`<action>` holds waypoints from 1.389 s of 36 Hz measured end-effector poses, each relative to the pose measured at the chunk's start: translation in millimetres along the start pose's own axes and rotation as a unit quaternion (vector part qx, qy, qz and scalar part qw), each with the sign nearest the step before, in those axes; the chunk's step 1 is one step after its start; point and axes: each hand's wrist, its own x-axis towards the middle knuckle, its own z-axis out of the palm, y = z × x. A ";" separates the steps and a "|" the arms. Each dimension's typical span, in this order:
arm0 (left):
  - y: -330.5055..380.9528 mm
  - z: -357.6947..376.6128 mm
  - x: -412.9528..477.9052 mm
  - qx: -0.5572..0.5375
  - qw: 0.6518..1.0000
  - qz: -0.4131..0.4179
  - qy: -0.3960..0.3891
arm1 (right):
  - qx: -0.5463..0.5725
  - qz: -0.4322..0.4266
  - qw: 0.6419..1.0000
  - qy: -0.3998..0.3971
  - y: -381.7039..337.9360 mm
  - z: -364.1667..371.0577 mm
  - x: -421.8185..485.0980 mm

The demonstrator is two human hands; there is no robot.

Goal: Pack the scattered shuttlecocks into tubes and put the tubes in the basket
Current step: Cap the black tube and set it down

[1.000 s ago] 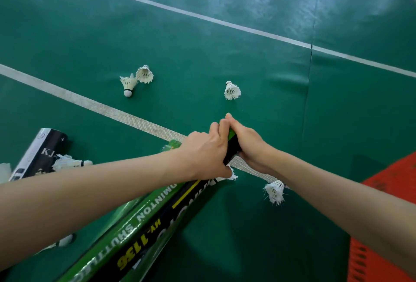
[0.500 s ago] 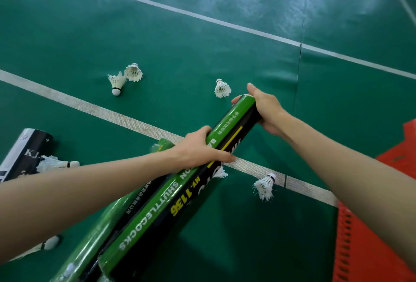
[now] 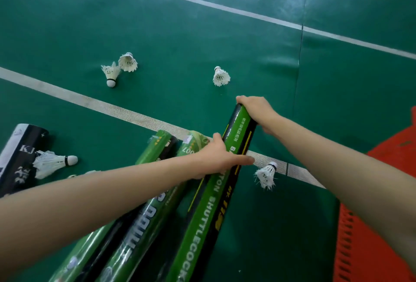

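**Tube lifted and turned toward the basket**

Change: a second ago both hands met at the far end of the green-and-black tube [image 3: 200,232], low over the floor. Now the left hand [image 3: 221,158] has slid back to mid-barrel, fingers and thumb wrapped round it. The right hand [image 3: 256,110] cups the far end, fingers curled over the rim. The tube is held clear of the floor, and its far end has swung rightward.

Reading: this looks like a closed tube in carry, with the red basket [image 3: 371,236] to the right of the right-hand fingers. Whether a cap is on cannot be seen under the palm.

Still loose:
- a shuttlecock [image 3: 266,173] just right of the left fingertips
- another shuttlecock [image 3: 221,77] beyond the right fingers
- a pair [image 3: 119,68] far left of them

Two more green tubes [image 3: 157,153] lie under the left wrist.

Materials:
- Tube: rigid glossy printed cylinder, smooth, may slip.
- Shuttlecocks: white feather skirts on rounded tips, light and crushable.
- Basket: slotted plastic.
- Floor: matte green mat.
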 end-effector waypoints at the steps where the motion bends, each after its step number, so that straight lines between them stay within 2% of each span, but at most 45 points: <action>1: -1.2 9.2 4.4 -0.014 1.000 -0.008 -0.010 | 0.006 0.020 1.000 -0.001 11.4 0.6 2.4; 3: -4.3 27.8 11.0 -0.016 1.000 -0.009 -0.020 | 0.037 0.074 0.997 -0.004 31.1 0.0 6.1; 5: -9.1 42.5 14.7 0.017 1.000 -0.007 -0.021 | 0.020 0.096 0.995 0.002 41.9 -1.8 6.5; 8: -17.0 54.4 18.9 0.072 0.997 -0.004 -0.002 | -0.083 0.077 0.993 0.042 53.6 -5.2 2.4; 10: -21.3 56.4 22.9 0.105 0.994 -0.014 -0.001 | -0.190 0.068 0.978 0.043 65.3 -9.3 -3.0; 13: -25.1 56.4 25.9 0.203 0.979 -0.010 -0.008 | -0.319 0.111 0.941 -0.002 84.0 -11.6 -13.5; 15: -27.0 55.7 25.5 0.244 0.969 0.015 -0.015 | -0.357 0.140 0.920 -0.075 92.0 -9.1 -23.9; 18: -35.0 52.6 25.2 0.269 0.962 0.055 -0.016 | -0.339 0.163 0.916 -0.136 102.8 1.1 -38.3; 22: -44.6 43.7 23.8 0.270 0.960 0.067 -0.013 | -0.325 0.171 0.922 -0.121 112.4 15.8 -53.1; 26: -48.7 31.2 20.2 0.283 0.956 0.075 0.001 | -0.340 0.080 0.931 -0.104 99.6 10.4 -50.8; 29: -53.8 17.8 15.3 0.315 0.945 0.078 0.048 | -0.333 0.005 0.938 -0.094 65.3 -2.9 -44.7; 33: -62.5 -11.4 8.5 0.381 0.917 0.051 0.107 | -0.375 -0.031 0.918 -0.124 16.5 -6.3 -41.0; 36: -67.5 -39.2 2.9 0.335 0.936 0.022 0.108 | -0.383 -0.075 0.909 -0.150 -12.5 12.8 -42.8; 41: -75.0 -84.3 -13.2 0.336 0.938 0.002 0.086 | -0.285 -0.095 0.932 -0.201 -45.6 70.0 -45.8; 48: -109.0 -133.1 -45.9 0.468 0.882 -0.036 0.038 | -0.143 -0.096 0.958 -0.229 -79.7 146.4 -46.1; 50: -124.3 -141.0 -50.5 0.459 0.886 -0.047 0.042 | -0.121 -0.109 0.959 -0.232 -84.7 166.2 -43.9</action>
